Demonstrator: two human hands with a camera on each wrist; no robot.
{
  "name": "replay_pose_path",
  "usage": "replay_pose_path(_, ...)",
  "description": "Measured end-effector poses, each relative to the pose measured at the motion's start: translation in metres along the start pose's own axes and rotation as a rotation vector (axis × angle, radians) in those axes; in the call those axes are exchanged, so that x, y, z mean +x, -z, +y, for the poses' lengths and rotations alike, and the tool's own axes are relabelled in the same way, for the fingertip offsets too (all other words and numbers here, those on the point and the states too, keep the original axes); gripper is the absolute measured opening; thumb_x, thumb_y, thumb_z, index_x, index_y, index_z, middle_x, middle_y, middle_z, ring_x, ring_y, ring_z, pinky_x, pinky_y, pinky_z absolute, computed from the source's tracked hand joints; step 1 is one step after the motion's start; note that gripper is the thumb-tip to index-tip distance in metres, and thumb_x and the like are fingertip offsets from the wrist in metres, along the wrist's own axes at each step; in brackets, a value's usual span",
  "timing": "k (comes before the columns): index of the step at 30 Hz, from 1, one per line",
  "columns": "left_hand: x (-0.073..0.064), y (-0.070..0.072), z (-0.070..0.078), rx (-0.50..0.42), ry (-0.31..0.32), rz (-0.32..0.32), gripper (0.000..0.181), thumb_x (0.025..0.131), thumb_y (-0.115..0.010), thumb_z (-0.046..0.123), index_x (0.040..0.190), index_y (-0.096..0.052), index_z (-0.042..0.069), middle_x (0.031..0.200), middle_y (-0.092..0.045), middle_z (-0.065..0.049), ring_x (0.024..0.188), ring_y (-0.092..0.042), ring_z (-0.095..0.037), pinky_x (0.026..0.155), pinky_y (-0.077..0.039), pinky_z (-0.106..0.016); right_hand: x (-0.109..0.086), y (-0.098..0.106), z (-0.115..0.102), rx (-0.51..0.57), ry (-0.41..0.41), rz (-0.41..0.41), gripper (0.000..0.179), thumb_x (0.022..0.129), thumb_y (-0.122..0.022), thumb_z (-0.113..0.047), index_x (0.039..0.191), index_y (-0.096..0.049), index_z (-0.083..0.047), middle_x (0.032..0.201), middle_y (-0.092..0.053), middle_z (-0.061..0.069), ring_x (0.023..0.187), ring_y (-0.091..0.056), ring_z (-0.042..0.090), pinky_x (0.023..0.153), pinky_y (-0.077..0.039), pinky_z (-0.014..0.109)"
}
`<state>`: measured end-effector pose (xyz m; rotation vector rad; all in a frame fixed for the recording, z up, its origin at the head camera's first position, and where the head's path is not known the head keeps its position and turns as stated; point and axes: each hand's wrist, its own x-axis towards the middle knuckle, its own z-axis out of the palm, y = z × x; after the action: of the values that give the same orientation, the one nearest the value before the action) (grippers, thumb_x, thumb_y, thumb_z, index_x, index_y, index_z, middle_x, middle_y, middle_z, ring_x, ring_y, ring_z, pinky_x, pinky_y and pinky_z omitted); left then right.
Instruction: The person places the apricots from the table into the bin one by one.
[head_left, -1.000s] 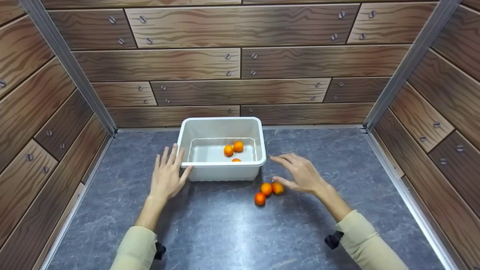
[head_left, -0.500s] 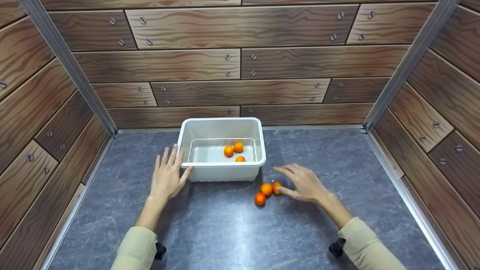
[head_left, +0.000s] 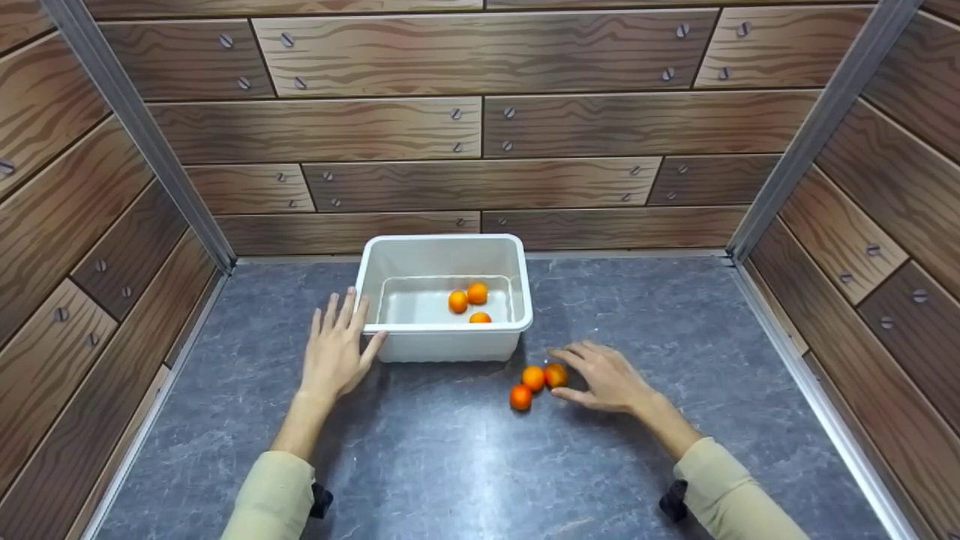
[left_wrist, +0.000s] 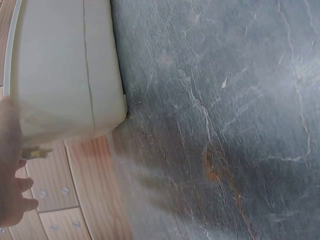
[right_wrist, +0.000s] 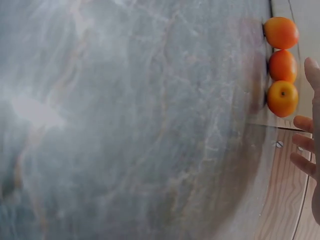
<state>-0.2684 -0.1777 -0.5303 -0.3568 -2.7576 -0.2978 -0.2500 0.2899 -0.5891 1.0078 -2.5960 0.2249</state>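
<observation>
A white plastic bin [head_left: 450, 345] stands near the back wall with three small round orange fruits [head_left: 457, 301] visible inside, one partly hidden by the front rim. My left hand [head_left: 334, 356] rests against the bin's left front corner, fingers straight along its side and thumb at the front rim. In front of the bin's right corner, three more orange fruits [head_left: 520, 397] lie clustered on the floor. My right hand [head_left: 604, 379] is at the rightmost fruit [head_left: 555, 375], thumb and fingers spread on either side of it. The right wrist view shows those fruits in a row beside my thumb [right_wrist: 312, 75].
A grey marbled surface [head_left: 420, 450] spreads under everything. Wood-patterned walls [head_left: 480, 127] enclose it at the back and both sides, with metal strips [head_left: 825, 420] along the edges and corners.
My right hand has moved down from beside the bin's right rim to the rightmost fruit. The front fruit in the bin has shifted slightly right. My left hand has stayed put.
</observation>
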Motion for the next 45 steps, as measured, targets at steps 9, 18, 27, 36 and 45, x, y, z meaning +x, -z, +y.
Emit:
replay_pose_path(9, 0.0, 0.0, -0.001, 0.001, -0.001, -0.004, 0.073, 0.106, -0.052, 0.055, 0.161, -0.043, 0.009, 0.171, -0.036, -0.018, 0.159, -0.032, -0.046, 0.129, -0.026, -0.067, -0.002, -0.009, 0.003, -0.017, 0.017, -0.031, 0.066, 0.087, -0.079, -0.06, 0.136, -0.069, -0.017, 0.121, -0.073, 0.004, 0.103, -0.07, 0.024, 0.087, -0.062, 0.041)
replay_pose_path(18, 0.0, -0.001, -0.001, 0.011, -0.007, 0.005, 0.074, 0.105, -0.053, 0.056, 0.161, -0.043, 0.008, 0.171, -0.037, -0.018, 0.158, -0.034, -0.047, 0.128, -0.028, -0.067, -0.001, -0.01, 0.004, 0.012, -0.017, -0.084, 0.066, 0.089, -0.076, -0.062, 0.137, -0.068, -0.016, 0.122, -0.073, 0.006, 0.108, -0.071, 0.026, 0.093, -0.062, 0.045)
replay_pose_path(27, 0.001, 0.0, 0.0, 0.017, -0.014, 0.017, 0.072, 0.105, -0.053, 0.055, 0.16, -0.045, 0.009, 0.17, -0.038, -0.018, 0.158, -0.036, -0.046, 0.128, -0.029, -0.067, 0.0, -0.014, 0.007, -0.012, 0.019, -0.084, 0.061, 0.091, -0.075, -0.061, 0.132, -0.071, -0.016, 0.118, -0.073, 0.006, 0.106, -0.071, 0.027, 0.091, -0.062, 0.044)
replay_pose_path(36, 0.0, -0.001, -0.001, 0.013, -0.012, 0.016, 0.072, 0.105, -0.053, 0.055, 0.16, -0.045, 0.008, 0.17, -0.039, -0.018, 0.157, -0.036, -0.047, 0.128, -0.029, -0.067, -0.001, -0.013, 0.01, -0.04, 0.025, -0.06, 0.058, 0.09, -0.076, -0.061, 0.126, -0.073, -0.015, 0.113, -0.075, 0.006, 0.104, -0.072, 0.027, 0.093, -0.062, 0.044)
replay_pose_path(45, 0.0, -0.001, 0.0, 0.012, -0.008, 0.01, 0.073, 0.105, -0.052, 0.056, 0.161, -0.044, 0.009, 0.17, -0.037, -0.018, 0.158, -0.035, -0.046, 0.128, -0.028, -0.067, 0.003, -0.004, 0.013, -0.04, 0.009, -0.014, 0.057, 0.089, -0.078, -0.056, 0.124, -0.073, -0.012, 0.113, -0.076, 0.009, 0.103, -0.073, 0.03, 0.095, -0.062, 0.048)
